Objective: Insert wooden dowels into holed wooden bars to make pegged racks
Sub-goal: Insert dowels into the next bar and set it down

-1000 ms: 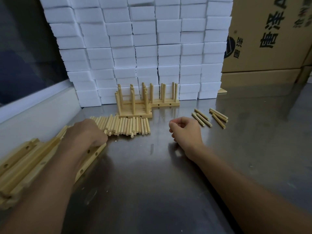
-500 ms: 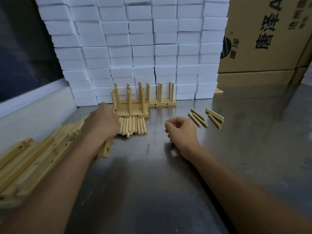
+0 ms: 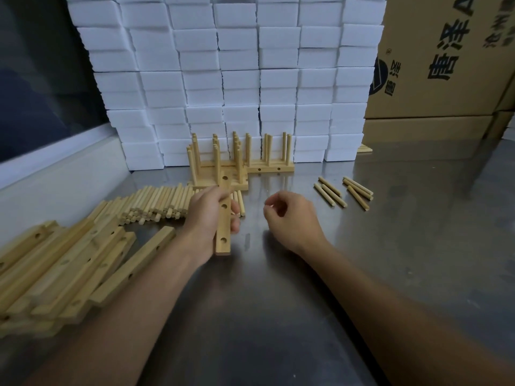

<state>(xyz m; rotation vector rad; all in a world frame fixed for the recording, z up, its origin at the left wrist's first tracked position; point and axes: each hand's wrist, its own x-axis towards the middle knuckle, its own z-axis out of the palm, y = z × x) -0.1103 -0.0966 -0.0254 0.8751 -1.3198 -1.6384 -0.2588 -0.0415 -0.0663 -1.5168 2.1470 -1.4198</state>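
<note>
Left hand (image 3: 207, 215) grips holed bar (image 3: 223, 215); right hand (image 3: 292, 215) idle.

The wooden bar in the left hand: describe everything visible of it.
The wooden bar is a pale, square-edged strip of light wood with three round holes showing along its upper face and no dowels in them. It points away from the person, held by the left hand, whose fingers curl round its middle. Its near end sits at the steel table.
</note>
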